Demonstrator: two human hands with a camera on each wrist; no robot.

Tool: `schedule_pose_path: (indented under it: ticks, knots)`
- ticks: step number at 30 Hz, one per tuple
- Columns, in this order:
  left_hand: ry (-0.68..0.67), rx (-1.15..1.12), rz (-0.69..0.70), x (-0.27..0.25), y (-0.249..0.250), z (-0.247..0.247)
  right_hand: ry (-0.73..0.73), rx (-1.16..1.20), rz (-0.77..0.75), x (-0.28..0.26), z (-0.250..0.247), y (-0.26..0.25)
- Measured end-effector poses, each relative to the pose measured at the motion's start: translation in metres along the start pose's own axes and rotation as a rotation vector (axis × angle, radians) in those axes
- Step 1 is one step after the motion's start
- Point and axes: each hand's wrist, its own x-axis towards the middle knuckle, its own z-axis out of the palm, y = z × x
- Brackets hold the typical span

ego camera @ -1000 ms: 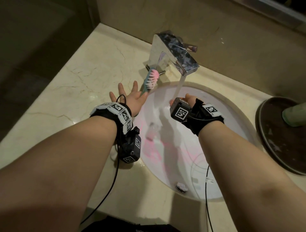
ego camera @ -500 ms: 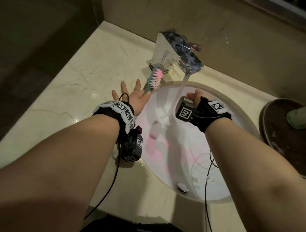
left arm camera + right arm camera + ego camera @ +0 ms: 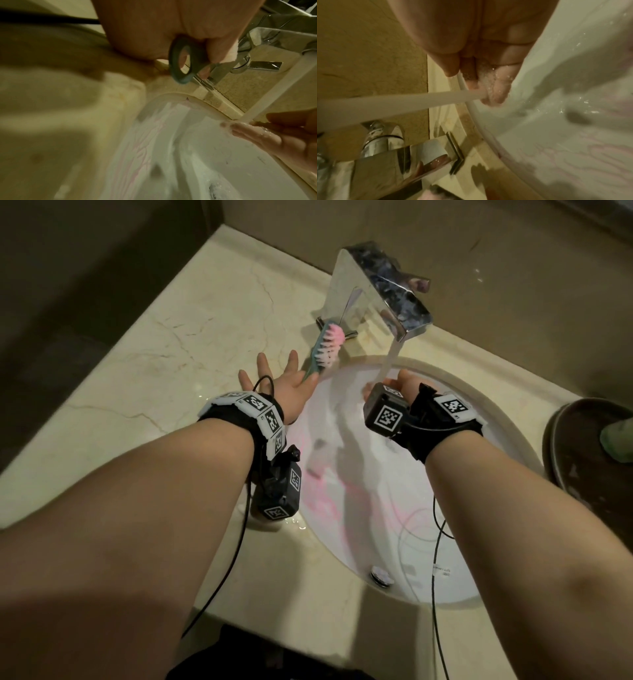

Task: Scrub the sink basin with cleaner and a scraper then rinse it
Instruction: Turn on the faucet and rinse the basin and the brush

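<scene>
Left hand (image 3: 286, 390) fingers spread, thumb pinning brush (image 3: 323, 345) handle to palm over the sink (image 3: 507, 436) rim. Right hand (image 3: 399, 383) relaxed, fingers (image 3: 496, 93) together under faucet (image 3: 383, 289) stream, holding nothing. Basin streaked pink.

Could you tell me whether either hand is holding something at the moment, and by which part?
The left hand holds the brush by the loop end of its teal handle. The right hand holds nothing; it sits open under the running water.
</scene>
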Motion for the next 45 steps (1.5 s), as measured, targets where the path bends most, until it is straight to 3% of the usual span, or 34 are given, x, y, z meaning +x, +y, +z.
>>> schedule_pose_path:
  ticks: [4, 8, 12, 15, 20, 24, 30, 33, 36, 39, 45]
  knots:
    - [-0.011, -0.011, -0.007, -0.003, 0.0, -0.002, -0.027, -0.031, -0.034, 0.013, 0.0, -0.002]
    - [-0.042, 0.048, -0.008, -0.006, 0.002, -0.006, -0.112, 0.102, 0.005, -0.02, 0.013, 0.004]
    - [-0.053, 0.039, -0.009, -0.017, 0.001, -0.011, -0.16, -0.124, 0.014, -0.037, 0.025, 0.02]
    - [-0.053, 0.031, 0.013, -0.03, -0.001, -0.012, -0.116, -0.185, 0.074, -0.037, 0.017, 0.027]
    - [-0.05, 0.01, -0.018, -0.046, -0.005, -0.013, -0.025, 0.057, 0.026, -0.036, 0.001, 0.018]
    - [-0.058, 0.018, -0.024, -0.05, -0.006, -0.014, 0.015, 0.044, 0.008, -0.026, -0.005, 0.008]
    - [-0.075, 0.006, 0.001, -0.05, -0.005, -0.014, -0.115, 0.148, -0.029, -0.035, 0.013, 0.007]
    - [-0.08, 0.014, -0.015, -0.05, -0.003, -0.015, -0.199, 0.02, -0.018, -0.043, 0.038, 0.018]
    - [-0.079, 0.021, -0.014, -0.051, -0.002, -0.015, -0.282, -0.276, 0.045, -0.051, 0.049, 0.038]
    - [-0.074, 0.028, 0.003, -0.048, -0.005, -0.013, -0.241, -0.414, 0.086, -0.06, 0.041, 0.046]
    - [-0.067, -0.009, -0.013, -0.05, -0.004, -0.015, -0.038, -0.166, 0.062, -0.037, 0.013, 0.026]
